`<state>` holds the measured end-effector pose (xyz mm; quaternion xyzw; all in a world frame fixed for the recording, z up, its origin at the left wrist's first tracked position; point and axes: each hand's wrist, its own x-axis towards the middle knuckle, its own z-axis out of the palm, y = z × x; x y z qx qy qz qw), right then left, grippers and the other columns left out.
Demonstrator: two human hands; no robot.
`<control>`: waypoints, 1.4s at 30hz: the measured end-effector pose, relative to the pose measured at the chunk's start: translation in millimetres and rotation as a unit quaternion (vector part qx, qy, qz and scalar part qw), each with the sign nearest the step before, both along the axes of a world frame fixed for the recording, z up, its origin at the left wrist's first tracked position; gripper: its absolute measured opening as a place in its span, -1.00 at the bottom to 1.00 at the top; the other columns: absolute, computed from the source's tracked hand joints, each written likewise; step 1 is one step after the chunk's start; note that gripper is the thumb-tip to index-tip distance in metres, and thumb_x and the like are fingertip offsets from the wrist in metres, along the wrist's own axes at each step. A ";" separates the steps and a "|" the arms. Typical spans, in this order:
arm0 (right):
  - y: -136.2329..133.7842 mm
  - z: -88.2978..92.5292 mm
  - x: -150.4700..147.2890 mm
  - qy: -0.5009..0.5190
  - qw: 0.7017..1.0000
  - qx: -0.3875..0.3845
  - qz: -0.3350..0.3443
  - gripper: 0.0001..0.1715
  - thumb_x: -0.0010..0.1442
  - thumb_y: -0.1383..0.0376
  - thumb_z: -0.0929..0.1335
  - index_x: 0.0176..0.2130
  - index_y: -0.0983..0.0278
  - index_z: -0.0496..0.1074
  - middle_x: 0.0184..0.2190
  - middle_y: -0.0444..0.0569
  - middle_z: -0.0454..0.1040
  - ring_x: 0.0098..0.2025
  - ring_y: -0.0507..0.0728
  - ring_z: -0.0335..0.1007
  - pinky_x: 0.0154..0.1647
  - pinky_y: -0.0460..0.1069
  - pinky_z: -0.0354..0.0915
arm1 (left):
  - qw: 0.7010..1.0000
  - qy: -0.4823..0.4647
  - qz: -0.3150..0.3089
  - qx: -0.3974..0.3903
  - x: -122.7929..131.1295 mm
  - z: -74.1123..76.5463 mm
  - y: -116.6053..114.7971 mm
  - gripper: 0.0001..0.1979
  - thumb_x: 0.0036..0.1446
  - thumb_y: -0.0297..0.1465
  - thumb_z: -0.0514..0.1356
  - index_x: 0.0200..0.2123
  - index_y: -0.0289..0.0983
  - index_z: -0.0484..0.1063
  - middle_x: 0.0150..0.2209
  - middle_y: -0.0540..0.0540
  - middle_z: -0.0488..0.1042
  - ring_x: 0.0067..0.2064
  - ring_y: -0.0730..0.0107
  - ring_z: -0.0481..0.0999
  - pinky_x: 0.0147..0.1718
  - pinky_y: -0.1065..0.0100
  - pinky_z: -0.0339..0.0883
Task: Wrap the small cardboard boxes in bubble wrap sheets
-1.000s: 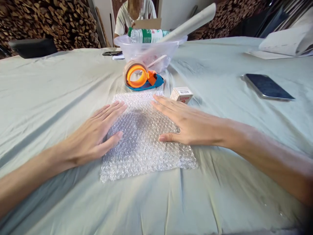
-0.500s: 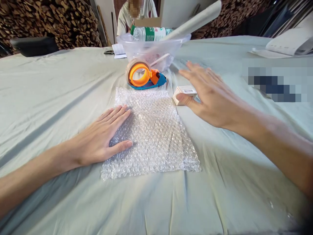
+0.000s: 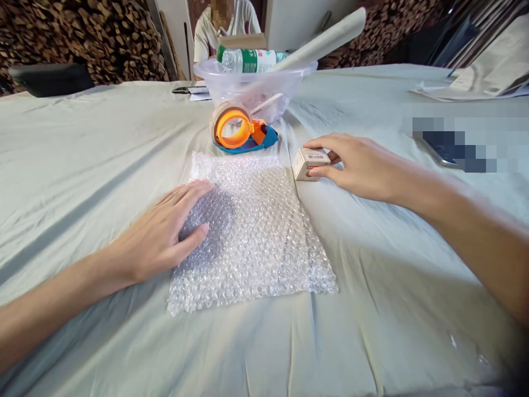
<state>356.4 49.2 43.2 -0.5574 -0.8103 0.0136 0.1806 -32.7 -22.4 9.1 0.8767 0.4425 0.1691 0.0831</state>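
Note:
A sheet of clear bubble wrap lies flat on the cloth-covered table in front of me. My left hand is open, its fingers stretched out over the sheet's left edge. To the right of the sheet's far corner, my right hand grips a small pale cardboard box with a barcode on top. Thumb and fingers close on opposite sides of the box, which rests on the cloth. Just beyond the wrap stands an orange and blue tape dispenser with a roll of tape.
Behind the dispenser, a clear plastic basin holds a green-labelled bottle and a long white roll. A phone lies at right, papers farther back. Across the table sits a person. Stacked firewood lines the back.
My right hand has come down from above the box and closed its thumb and fingers on it. My left hand has drawn back slightly, with its fingers more bent.

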 end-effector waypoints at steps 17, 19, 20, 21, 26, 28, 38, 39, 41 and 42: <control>-29.3 -8.6 -48.9 0.293 0.948 0.075 0.094 -0.46 0.37 0.15 0.51 0.28 0.14 0.51 0.27 0.13 0.62 0.16 0.41 0.73 0.30 0.33 0.65 | 0.999 0.022 -0.028 0.001 -4.1 -8.7 10.3 -0.31 0.62 0.01 0.00 0.56 -0.24 0.37 0.68 -0.18 0.27 0.71 -0.17 0.23 0.71 -0.27 0.10; -37.6 -15.4 -62.0 0.314 0.937 0.050 0.146 -0.46 0.41 0.18 0.48 0.32 0.12 0.51 0.31 0.09 0.60 0.21 0.38 0.70 0.34 0.32 0.65 | 0.999 0.021 -0.031 0.004 -3.2 -8.6 10.9 -0.32 0.62 0.01 0.01 0.55 -0.25 0.37 0.67 -0.19 0.29 0.70 -0.18 0.25 0.70 -0.26 0.12; -41.7 -17.9 -67.7 0.314 0.935 0.039 0.160 -0.44 0.42 0.20 0.46 0.36 0.09 0.51 0.34 0.07 0.59 0.24 0.38 0.69 0.37 0.32 0.64 | 0.999 0.019 -0.033 0.005 -2.8 -8.4 10.9 -0.32 0.62 -0.01 0.02 0.56 -0.27 0.36 0.66 -0.21 0.31 0.68 -0.18 0.27 0.70 -0.24 0.14; -45.5 -19.7 -72.5 0.312 0.934 0.033 0.170 -0.41 0.44 0.22 0.44 0.40 0.04 0.51 0.38 0.04 0.59 0.26 0.38 0.67 0.39 0.32 0.63 | 0.999 0.015 -0.034 0.008 -2.5 -8.3 10.7 -0.32 0.61 -0.02 0.02 0.56 -0.29 0.33 0.64 -0.23 0.34 0.66 -0.19 0.31 0.69 -0.22 0.17; -53.4 -23.7 -83.0 0.272 0.942 0.028 0.195 -0.36 0.50 0.26 0.38 0.44 -0.21 0.54 0.44 -0.17 0.57 0.32 0.38 0.62 0.42 0.36 0.64 | 1.000 0.003 -0.013 0.006 -1.8 -8.0 8.5 -0.25 0.58 -0.01 0.04 0.61 -0.33 0.20 0.51 -0.32 0.50 0.51 -0.25 0.51 0.57 -0.19 0.36; -51.0 -25.5 -82.1 0.261 0.943 0.028 0.206 -0.40 0.52 0.26 0.37 0.42 -0.15 0.57 0.42 -0.14 0.59 0.32 0.36 0.63 0.42 0.36 0.63 | 1.000 0.001 -0.009 0.003 -1.6 -7.7 7.9 -0.25 0.58 0.00 0.04 0.62 -0.31 0.17 0.53 -0.31 0.47 0.51 -0.24 0.51 0.57 -0.20 0.37; -49.2 -13.1 -73.0 0.199 0.961 0.094 0.167 -0.51 0.60 0.18 0.33 0.40 -0.05 0.59 0.53 -0.09 0.52 0.48 0.38 0.52 0.53 0.36 0.49 | 1.000 -0.013 -0.017 -0.001 -4.8 -11.0 9.4 -0.23 0.59 -0.01 0.05 0.66 -0.27 0.06 0.61 -0.27 0.37 0.59 -0.16 0.43 0.61 -0.15 0.32; -49.0 -13.5 -73.0 0.185 0.961 0.095 0.183 -0.48 0.61 0.19 0.33 0.44 -0.03 0.56 0.55 -0.09 0.50 0.53 0.38 0.48 0.61 0.37 0.40 | 1.000 -0.014 -0.019 0.003 -5.3 -11.7 9.5 -0.23 0.59 -0.02 0.05 0.66 -0.28 0.06 0.61 -0.27 0.37 0.59 -0.15 0.43 0.61 -0.14 0.33; -47.3 -16.8 -73.6 0.155 0.959 0.088 0.220 -0.41 0.60 0.21 0.35 0.52 0.04 0.48 0.60 -0.08 0.43 0.63 0.36 0.37 0.74 0.38 0.22 | 1.000 -0.016 -0.020 0.008 -5.8 -12.6 9.6 -0.23 0.60 -0.03 0.06 0.66 -0.28 0.06 0.62 -0.28 0.37 0.59 -0.14 0.43 0.61 -0.13 0.33; -46.1 -19.1 -74.1 0.146 0.957 0.083 0.235 -0.38 0.59 0.22 0.37 0.54 0.07 0.46 0.61 -0.06 0.42 0.65 0.35 0.33 0.76 0.37 0.19 | 1.000 -0.017 -0.020 0.009 -6.0 -12.8 9.6 -0.23 0.60 -0.03 0.06 0.67 -0.28 0.06 0.62 -0.28 0.36 0.60 -0.13 0.41 0.61 -0.13 0.33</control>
